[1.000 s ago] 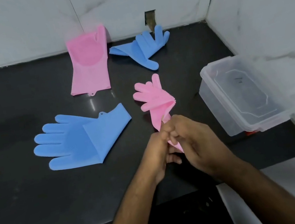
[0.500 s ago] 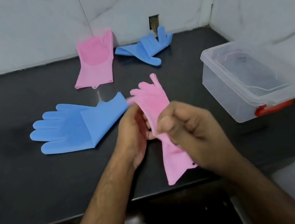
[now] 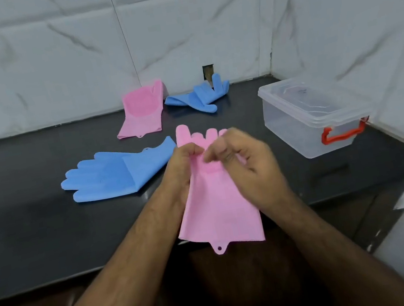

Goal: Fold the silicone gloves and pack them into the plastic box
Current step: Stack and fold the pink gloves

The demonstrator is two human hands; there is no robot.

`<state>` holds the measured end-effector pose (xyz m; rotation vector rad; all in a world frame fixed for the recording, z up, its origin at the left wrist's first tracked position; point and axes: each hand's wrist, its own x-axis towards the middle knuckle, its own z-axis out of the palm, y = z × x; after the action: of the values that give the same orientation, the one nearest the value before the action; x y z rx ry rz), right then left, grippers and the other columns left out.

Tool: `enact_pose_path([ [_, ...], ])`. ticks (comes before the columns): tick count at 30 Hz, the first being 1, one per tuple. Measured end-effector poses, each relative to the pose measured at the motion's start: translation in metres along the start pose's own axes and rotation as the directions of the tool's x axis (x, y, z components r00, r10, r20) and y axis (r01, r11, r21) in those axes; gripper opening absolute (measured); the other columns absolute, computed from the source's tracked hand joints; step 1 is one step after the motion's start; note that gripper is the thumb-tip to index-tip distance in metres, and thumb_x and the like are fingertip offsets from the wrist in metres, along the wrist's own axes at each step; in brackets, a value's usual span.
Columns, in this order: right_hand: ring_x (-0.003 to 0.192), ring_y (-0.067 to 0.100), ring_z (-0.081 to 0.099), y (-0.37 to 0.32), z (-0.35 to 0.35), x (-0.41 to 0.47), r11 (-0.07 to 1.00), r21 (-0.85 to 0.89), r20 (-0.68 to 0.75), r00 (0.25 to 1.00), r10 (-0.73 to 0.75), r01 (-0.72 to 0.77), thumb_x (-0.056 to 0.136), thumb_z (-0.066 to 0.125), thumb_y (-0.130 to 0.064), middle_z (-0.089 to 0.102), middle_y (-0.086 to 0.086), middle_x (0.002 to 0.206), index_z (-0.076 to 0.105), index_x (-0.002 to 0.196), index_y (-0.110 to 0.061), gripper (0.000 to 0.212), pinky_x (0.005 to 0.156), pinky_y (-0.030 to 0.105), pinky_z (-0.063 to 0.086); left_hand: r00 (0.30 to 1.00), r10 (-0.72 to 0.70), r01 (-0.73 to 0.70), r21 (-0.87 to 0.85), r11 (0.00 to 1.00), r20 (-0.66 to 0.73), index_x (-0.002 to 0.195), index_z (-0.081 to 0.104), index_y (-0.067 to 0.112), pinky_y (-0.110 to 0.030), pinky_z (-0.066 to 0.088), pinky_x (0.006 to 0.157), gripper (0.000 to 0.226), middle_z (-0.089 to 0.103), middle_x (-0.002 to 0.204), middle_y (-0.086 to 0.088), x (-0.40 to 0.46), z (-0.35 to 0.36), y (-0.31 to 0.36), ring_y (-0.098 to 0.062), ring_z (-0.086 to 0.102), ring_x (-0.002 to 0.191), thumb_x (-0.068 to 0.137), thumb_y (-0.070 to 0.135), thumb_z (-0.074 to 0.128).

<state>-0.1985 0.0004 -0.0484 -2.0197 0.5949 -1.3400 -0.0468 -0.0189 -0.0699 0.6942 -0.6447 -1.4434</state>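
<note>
— Arms? 
— Both forearms reaching in from below, meeting over the front edge of the worktop (image 3: 35, 234).

— Hands? 
— Left hand (image 3: 184, 166) and right hand (image 3: 246, 169) curled, pinching the held pink glove (image 3: 215, 209) near its palm; cuff hanging down past the worktop edge.

— Rest of the gloves, box? 
— Near blue glove (image 3: 116, 175) flat at left; far pink glove (image 3: 140, 112) and far blue glove (image 3: 199, 97) by the wall. Box (image 3: 310, 118) at right, apart.

— Hard to make out? 
— Right fingertips blurred; held glove's fingers partly hidden behind the hands.
</note>
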Motion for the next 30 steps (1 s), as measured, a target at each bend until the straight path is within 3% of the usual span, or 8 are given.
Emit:
enact_pose_path([
  [2,0.092,0.007,0.060,0.019,-0.012,0.006,0.940,-0.273,-0.197,0.969,0.151,-0.202,0.104,0.054,-0.034,0.059,-0.002,0.105,0.070,0.103,-0.019,0.022,0.081,0.023,0.048,0.986,-0.008,0.012,0.022,1.000,-0.167,0.110,0.060,0.024,-0.053,0.049,0.103,0.050,0.059,0.111,-0.004,0.002,0.001,0.001,-0.036,0.059,0.113,0.075,-0.009,0.044],
  [4,0.096,0.008,0.060,0.040,-0.022,0.015,0.841,-0.381,-0.188,0.923,0.336,-0.384,0.102,0.052,-0.044,0.055,0.001,0.118,0.063,0.116,-0.022,0.028,0.088,0.029,0.052,0.966,-0.026,0.058,0.119,0.991,-0.257,0.143,0.045,0.024,-0.047,0.063,0.074,0.074,0.060,0.135,-0.013,0.002,0.003,0.003,-0.037,0.066,0.113,0.079,-0.012,0.044],
  [7,0.094,0.011,0.066,0.063,-0.027,0.026,0.817,-0.337,-0.093,0.880,0.466,-0.468,0.096,0.060,-0.046,0.060,0.005,0.120,0.057,0.128,-0.019,0.042,0.089,0.035,0.055,0.947,-0.013,0.088,0.218,0.972,-0.322,0.146,0.042,0.013,-0.040,0.062,0.058,0.068,0.062,0.131,-0.022,-0.002,0.010,-0.002,-0.038,0.069,0.106,0.083,-0.014,0.044],
  [11,0.098,0.018,0.066,0.077,-0.021,0.045,0.781,-0.385,-0.034,0.853,0.521,-0.492,0.090,0.071,-0.033,0.064,0.004,0.117,0.053,0.135,-0.019,0.051,0.085,0.038,0.056,0.913,0.188,0.029,0.516,0.856,-0.363,0.138,0.040,0.013,-0.031,0.058,0.062,0.054,0.063,0.126,-0.011,-0.003,0.010,-0.009,-0.023,0.070,0.098,0.089,-0.002,0.056],
  [13,0.096,0.018,0.064,0.082,-0.019,0.050,0.759,-0.436,-0.052,0.856,0.515,-0.483,0.090,0.071,-0.025,0.064,0.002,0.112,0.053,0.135,-0.018,0.048,0.076,0.030,0.050,0.852,0.430,-0.005,0.817,0.577,-0.298,0.138,0.038,0.013,-0.030,0.049,0.078,0.054,0.056,0.130,-0.004,0.000,0.003,-0.010,-0.020,0.062,0.105,0.090,0.009,0.063],
  [15,0.089,0.016,0.063,0.086,-0.019,0.050,0.772,-0.414,-0.064,0.861,0.504,-0.483,0.090,0.068,-0.015,0.066,-0.001,0.103,0.056,0.130,-0.018,0.041,0.067,0.024,0.045,0.804,0.549,0.000,0.924,0.382,-0.227,0.139,0.043,0.007,-0.023,0.037,0.085,0.053,0.050,0.133,-0.005,0.004,-0.005,-0.006,-0.020,0.054,0.111,0.091,0.013,0.065],
  [23,0.076,0.009,0.058,0.095,-0.021,0.052,0.806,-0.347,-0.140,0.876,0.461,-0.480,0.088,0.060,-0.003,0.064,-0.002,0.095,0.067,0.110,-0.020,0.029,0.058,0.013,0.040,0.802,0.563,0.024,0.953,0.303,-0.200,0.138,0.050,0.008,-0.029,0.042,0.096,0.043,0.061,0.134,-0.008,0.018,-0.021,0.010,-0.024,0.057,0.122,0.100,0.027,0.058],
  [30,0.105,0.015,0.061,0.102,-0.014,0.078,0.790,-0.440,-0.119,0.900,0.420,-0.427,0.095,0.066,-0.036,0.055,0.005,0.130,0.061,0.133,-0.017,0.044,0.094,0.030,0.050,0.860,0.485,0.122,0.987,0.105,-0.157,0.139,0.054,0.006,-0.028,0.043,0.091,0.044,0.062,0.134,-0.010,0.035,-0.042,0.028,-0.023,0.059,0.120,0.103,0.032,0.055],
])
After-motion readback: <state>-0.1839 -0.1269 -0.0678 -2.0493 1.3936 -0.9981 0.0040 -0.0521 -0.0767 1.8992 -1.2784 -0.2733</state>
